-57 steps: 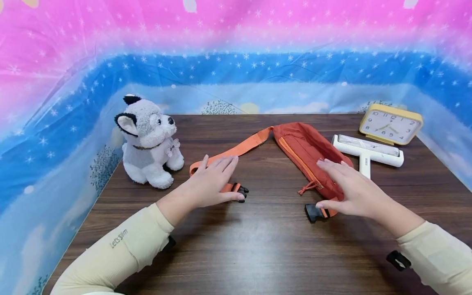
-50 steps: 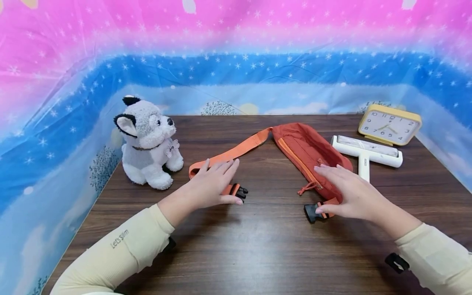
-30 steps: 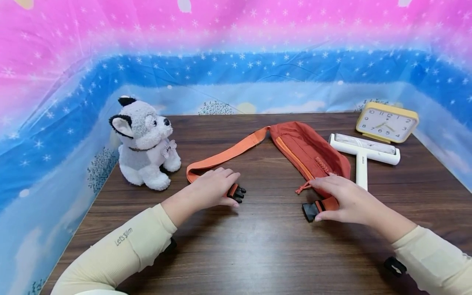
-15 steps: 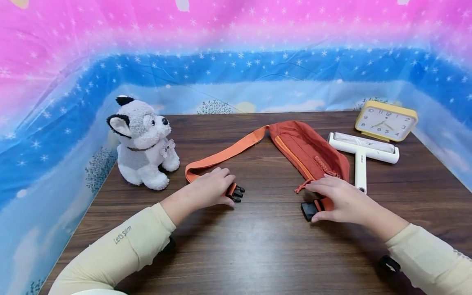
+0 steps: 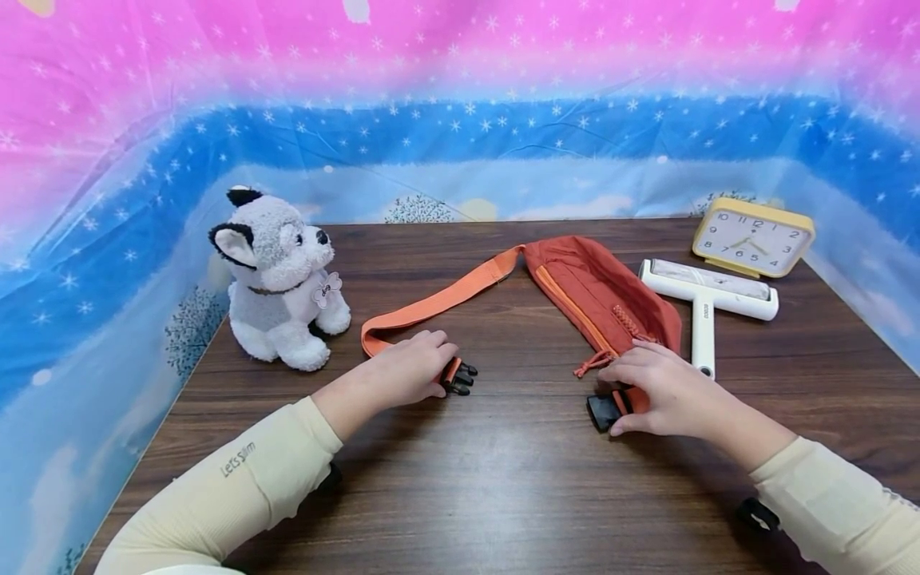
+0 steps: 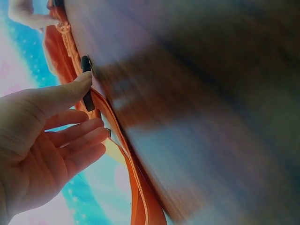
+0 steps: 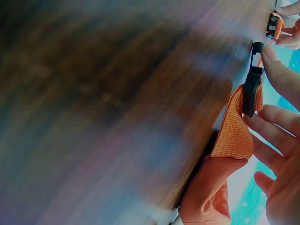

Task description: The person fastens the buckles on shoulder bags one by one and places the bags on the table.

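A person in pale yellow sleeves [image 5: 223, 471] has both hands low over the dark wood-grain table [image 5: 503, 487], each at one end of a rust-red waist bag [image 5: 607, 291]. The left hand [image 5: 411, 369] is partly curled, thumb and fingers lightly pinching the black pronged buckle [image 5: 461, 378], whose prongs point towards the other hand. The right hand [image 5: 679, 395] is bent about as far, holding the black socket buckle [image 5: 602, 412] between thumb and fingertips, with the last fingers loose. The two buckle halves are well apart, bare table between them. The bag itself lies on the table just beyond the right hand, its orange zip [image 5: 571, 303] running along the near side and a red cord pull [image 5: 592, 364] hanging off the zip's end. From the bag's far end an orange strap [image 5: 438, 299] slants across and loops back under the left hand. At the person's left a grey and white plush dog [image 5: 280, 279] sits upright, facing the bag. To the bag's right lies a white T-shaped roller [image 5: 707, 291], and close behind it stands a yellow clock [image 5: 753, 237]. A pink and blue snowflake-patterned sheet [image 5: 460, 128] surrounds the table's far side.
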A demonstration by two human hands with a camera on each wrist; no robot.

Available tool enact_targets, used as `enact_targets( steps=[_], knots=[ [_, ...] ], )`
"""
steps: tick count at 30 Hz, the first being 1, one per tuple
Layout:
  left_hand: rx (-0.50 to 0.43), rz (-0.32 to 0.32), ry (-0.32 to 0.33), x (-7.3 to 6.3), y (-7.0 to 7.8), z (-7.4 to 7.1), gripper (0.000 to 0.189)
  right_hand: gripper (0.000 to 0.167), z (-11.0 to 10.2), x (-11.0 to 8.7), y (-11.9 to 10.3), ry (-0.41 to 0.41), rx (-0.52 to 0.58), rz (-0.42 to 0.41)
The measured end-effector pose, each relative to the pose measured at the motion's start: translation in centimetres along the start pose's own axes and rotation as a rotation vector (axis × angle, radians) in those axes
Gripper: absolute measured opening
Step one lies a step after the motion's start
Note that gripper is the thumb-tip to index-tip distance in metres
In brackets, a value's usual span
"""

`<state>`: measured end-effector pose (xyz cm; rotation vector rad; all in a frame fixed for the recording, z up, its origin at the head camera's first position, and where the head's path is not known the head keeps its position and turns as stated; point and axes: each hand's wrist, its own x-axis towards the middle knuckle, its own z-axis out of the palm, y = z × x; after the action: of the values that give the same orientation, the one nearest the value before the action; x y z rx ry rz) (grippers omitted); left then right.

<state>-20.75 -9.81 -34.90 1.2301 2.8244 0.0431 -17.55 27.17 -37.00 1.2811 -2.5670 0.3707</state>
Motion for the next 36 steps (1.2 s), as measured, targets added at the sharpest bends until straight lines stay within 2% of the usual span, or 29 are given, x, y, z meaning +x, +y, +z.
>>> enact_targets(
  steps=[6,13,22,31,36],
  knots=[
    [-0.005,0.02,0.015,-0.03,0.05,0.06,0.039,0.058,-0.02,0.0,-0.01,-0.002,0.001,-0.024],
    [-0.028,0.006,-0.014,0.09,0.09,0.08,0.035,0.053,0.09,-0.02,0.09,-0.005,0.018,-0.057],
    [-0.031,-0.004,-0.034,0.07,0.2,0.02,0.034,0.05,-0.01,-0.17,0.07,-0.111,0.03,0.006],
    [-0.012,-0.027,-0.053,0.3,0.26,0.14,0.031,0.046,-0.08,-0.11,-0.09,-0.11,0.032,-0.001],
    [-0.013,-0.03,-0.048,0.32,0.27,0.19,0.031,0.045,-0.18,-0.11,-0.31,-0.136,0.042,0.015]
  ],
)
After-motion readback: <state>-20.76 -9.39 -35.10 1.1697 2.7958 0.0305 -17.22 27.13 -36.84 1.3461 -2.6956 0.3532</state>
